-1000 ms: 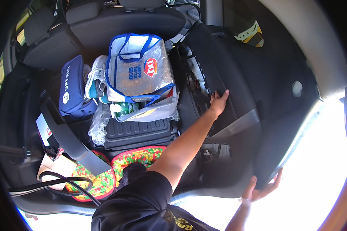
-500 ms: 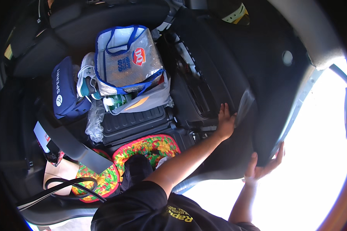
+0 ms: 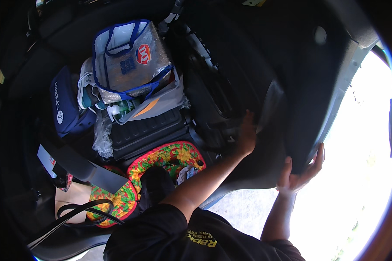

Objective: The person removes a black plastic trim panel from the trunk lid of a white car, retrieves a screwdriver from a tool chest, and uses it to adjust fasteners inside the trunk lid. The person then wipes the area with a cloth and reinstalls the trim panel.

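A large black plastic trim panel (image 3: 300,113) lines the right side of a car's cargo area. My left hand (image 3: 247,137) is open, its fingers stretched out against or close to the panel's inner face; contact is hard to judge in the shade. My right hand (image 3: 301,176) straddles the panel's near lower end, thumb on the inner side and fingers along the outer edge by the bright opening. Beyond my left hand, a recessed opening (image 3: 209,74) in the side wall shows some light parts inside. A dark gap lies beside my left wrist.
On the left stand an insulated silver bag (image 3: 161,56) with blue trim, a grey bag (image 3: 167,98), a green bottle (image 3: 128,105), sneakers (image 3: 86,82) and a navy case (image 3: 67,102). Nearer are clear plastic (image 3: 103,139), flowered quilted fabric (image 3: 161,152) and a loose black rubber strip (image 3: 69,212).
The view has shifted and darkened, so the cargo sits farther left and higher. My left hand has turned slightly with fingers closer together; my right hand stays at the panel's end.
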`<state>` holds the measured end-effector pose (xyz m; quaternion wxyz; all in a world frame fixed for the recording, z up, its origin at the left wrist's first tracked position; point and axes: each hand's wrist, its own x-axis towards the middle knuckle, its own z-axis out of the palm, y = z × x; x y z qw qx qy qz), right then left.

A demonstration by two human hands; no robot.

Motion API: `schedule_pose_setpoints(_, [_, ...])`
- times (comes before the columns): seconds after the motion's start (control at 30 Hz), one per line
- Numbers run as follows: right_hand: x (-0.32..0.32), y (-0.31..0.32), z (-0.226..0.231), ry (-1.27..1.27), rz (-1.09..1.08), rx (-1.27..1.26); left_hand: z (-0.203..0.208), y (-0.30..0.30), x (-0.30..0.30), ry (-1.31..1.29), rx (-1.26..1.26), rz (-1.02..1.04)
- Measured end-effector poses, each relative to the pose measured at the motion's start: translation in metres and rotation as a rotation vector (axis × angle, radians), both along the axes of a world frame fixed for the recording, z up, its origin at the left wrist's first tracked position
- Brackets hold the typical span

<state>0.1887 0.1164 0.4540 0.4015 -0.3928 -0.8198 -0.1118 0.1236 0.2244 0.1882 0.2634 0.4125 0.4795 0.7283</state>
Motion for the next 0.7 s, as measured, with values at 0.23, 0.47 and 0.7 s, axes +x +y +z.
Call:
schedule_pose_setpoints(0.23, [-0.001, -0.001, 0.004, -0.041, -0.022, 0.038, -0.02, 0.008, -0.024, 0.32, -0.151, 0.03])
schedule_pose_setpoints(0.47, [0.001, 0.001, -0.004, 0.091, 0.003, -0.02, 0.04, 0.01, -0.102, 0.745, -0.481, -0.131])
schedule_pose_setpoints(0.7, [0.002, 0.01, -0.011, 0.034, -0.007, 0.103, 0.037, 0.075, -0.216, 1.092, -0.693, 0.287])
